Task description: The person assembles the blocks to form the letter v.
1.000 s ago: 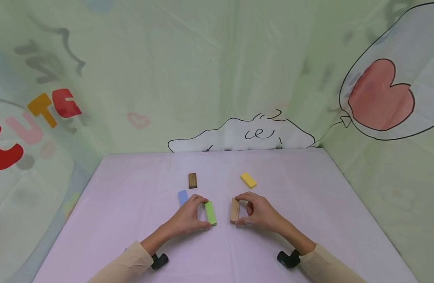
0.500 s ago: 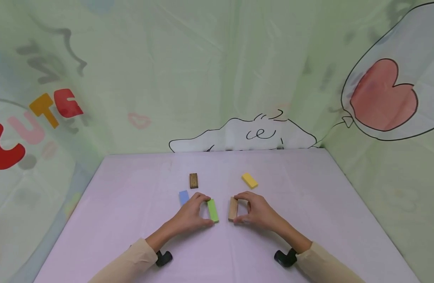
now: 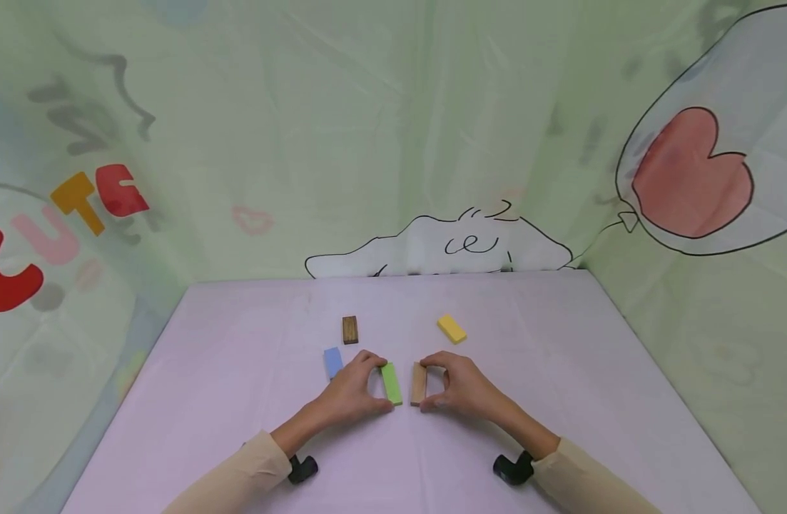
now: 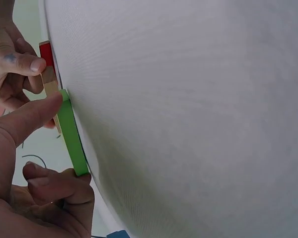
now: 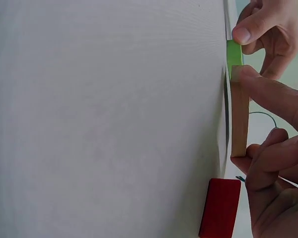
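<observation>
My left hand (image 3: 349, 392) pinches a green block (image 3: 392, 384) by its two ends, between thumb and fingers. Facing it, my right hand (image 3: 466, 385) pinches a natural wood block (image 3: 418, 385) the same way. The two blocks stand side by side with a narrow gap between them. In the left wrist view a red piece (image 4: 47, 53) shows by the right thumb, in line with the wood block. Partly behind the left hand lies a blue block (image 3: 332, 361). Whether the held blocks touch the cloth cannot be told.
Farther back on the pale table (image 3: 252, 328) lie a dark brown wood block (image 3: 349, 330) and a yellow block (image 3: 452, 329). A red block face (image 5: 220, 208) appears low in the right wrist view. Printed cloth walls (image 3: 342, 143) stand behind and at both sides.
Both hands have moved inward, bringing the green and wood blocks closer together. The blue, brown and yellow blocks have stayed in place.
</observation>
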`<control>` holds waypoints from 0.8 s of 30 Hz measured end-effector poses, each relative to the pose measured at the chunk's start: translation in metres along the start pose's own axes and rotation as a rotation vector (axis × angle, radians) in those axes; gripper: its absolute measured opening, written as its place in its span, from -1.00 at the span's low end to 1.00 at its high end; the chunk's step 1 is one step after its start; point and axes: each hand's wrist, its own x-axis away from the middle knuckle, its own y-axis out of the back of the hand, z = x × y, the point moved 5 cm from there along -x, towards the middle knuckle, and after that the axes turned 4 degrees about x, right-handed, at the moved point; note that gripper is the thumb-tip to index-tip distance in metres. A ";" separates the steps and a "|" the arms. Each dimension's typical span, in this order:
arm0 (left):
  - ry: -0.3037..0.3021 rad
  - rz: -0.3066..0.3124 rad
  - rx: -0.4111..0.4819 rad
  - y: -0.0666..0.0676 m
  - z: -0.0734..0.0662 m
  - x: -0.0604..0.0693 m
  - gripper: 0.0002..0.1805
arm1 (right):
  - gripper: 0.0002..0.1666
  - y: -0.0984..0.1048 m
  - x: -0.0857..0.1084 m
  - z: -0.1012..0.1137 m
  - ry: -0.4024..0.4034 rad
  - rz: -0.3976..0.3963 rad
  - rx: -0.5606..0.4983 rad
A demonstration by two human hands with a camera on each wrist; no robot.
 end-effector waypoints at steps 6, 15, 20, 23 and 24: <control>-0.002 0.004 -0.016 -0.001 -0.001 0.000 -0.17 | -0.12 -0.002 0.000 0.001 -0.014 0.011 0.020; -0.026 -0.002 -0.036 -0.004 -0.001 0.000 -0.16 | -0.12 -0.005 -0.002 0.003 -0.012 0.012 0.038; -0.034 0.000 -0.039 -0.005 -0.001 -0.001 -0.16 | -0.13 -0.006 -0.003 0.004 -0.017 0.012 0.040; -0.039 0.002 -0.046 -0.005 -0.002 -0.001 -0.15 | -0.13 -0.006 -0.003 0.004 -0.011 0.009 0.040; -0.041 0.002 -0.050 -0.005 -0.002 -0.001 -0.15 | -0.13 -0.006 -0.003 0.004 -0.007 0.008 0.040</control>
